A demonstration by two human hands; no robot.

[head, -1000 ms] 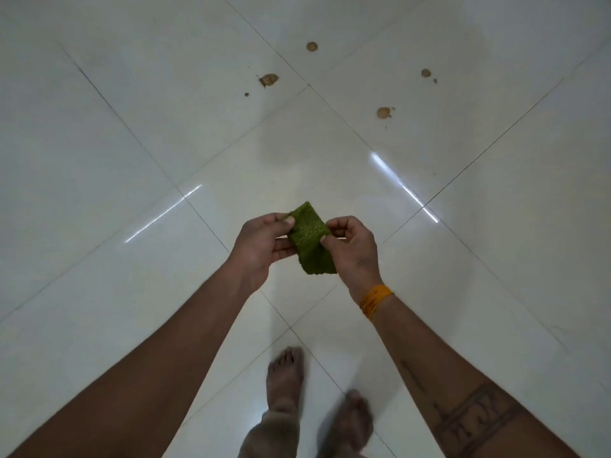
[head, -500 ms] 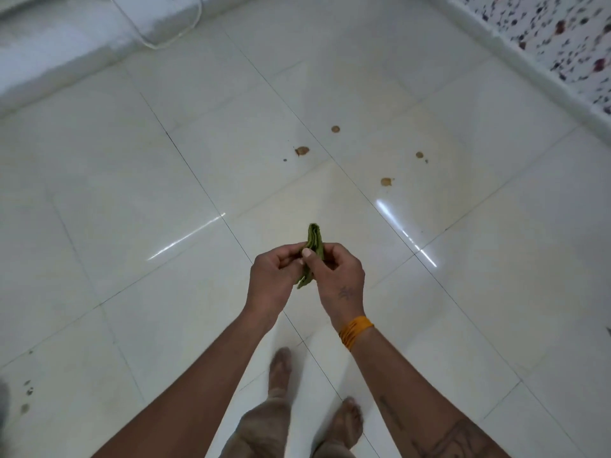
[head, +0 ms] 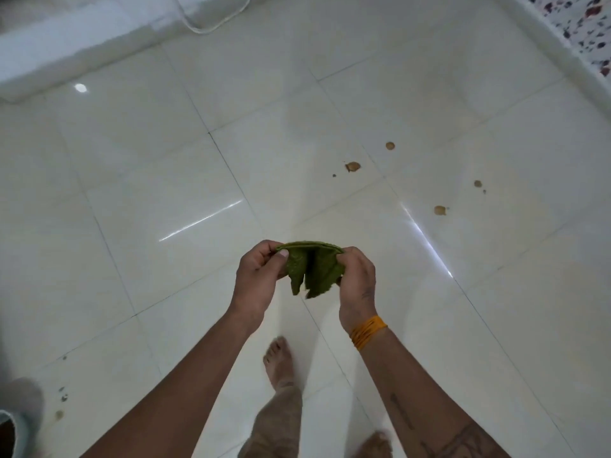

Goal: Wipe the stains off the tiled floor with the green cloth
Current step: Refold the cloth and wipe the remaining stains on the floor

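I hold the green cloth stretched between both hands at chest height above the white tiled floor. My left hand pinches its left edge and my right hand pinches its right edge; the cloth hangs folded between them. Several brown stains lie on the tiles ahead to the right: one blob, a round spot, another and a small one. Small dark specks mark the floor at the lower left.
A white raised ledge with a white cable runs along the far left. A speckled surface behind a white skirting borders the far right. My bare feet stand on the tiles below. A grey object sits at the bottom left corner.
The view has tilted up and left, showing more floor and the ledge. My hands have pulled apart, spreading the cloth from a narrow bunch into a wider fold.
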